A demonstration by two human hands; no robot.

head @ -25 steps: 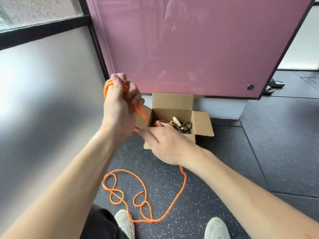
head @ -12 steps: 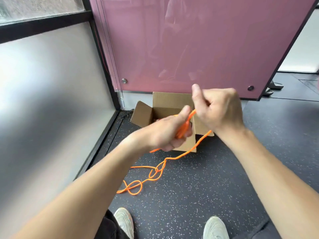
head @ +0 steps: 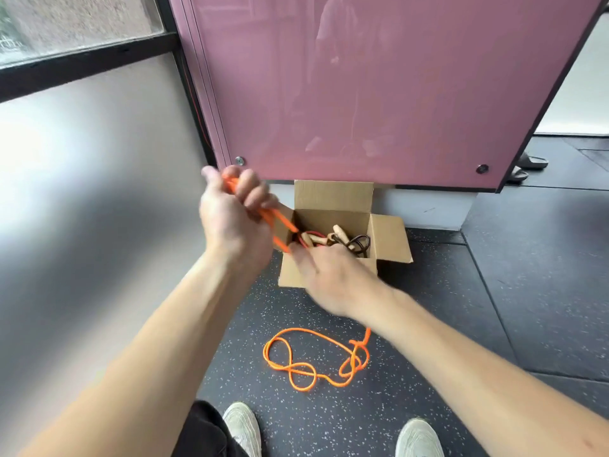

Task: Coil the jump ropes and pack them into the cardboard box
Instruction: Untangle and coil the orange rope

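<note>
My left hand [head: 235, 219] is raised left of the open cardboard box [head: 333, 196] and grips several folded strands of the orange jump rope [head: 309, 361]. My right hand [head: 333, 278], blurred, is lower and in front of the box, closed on the same rope where it runs down from the left hand. The rope's loose tail hangs below my right wrist and lies in tangled loops on the floor. Inside the box lie coiled ropes with wooden handles [head: 339, 237], red and dark cords.
A pink glass panel [head: 379, 94] stands right behind the box. A frosted window wall [head: 82, 192] closes the left side. The floor [head: 510, 308] is dark speckled rubber. My two pale shoes [head: 242, 427] are at the bottom edge, and sandals [head: 527, 166] lie at the far right.
My left hand rose up and left with the coil. My right hand dropped from above the box to in front of it, and the loose rope on the floor shifted right.
</note>
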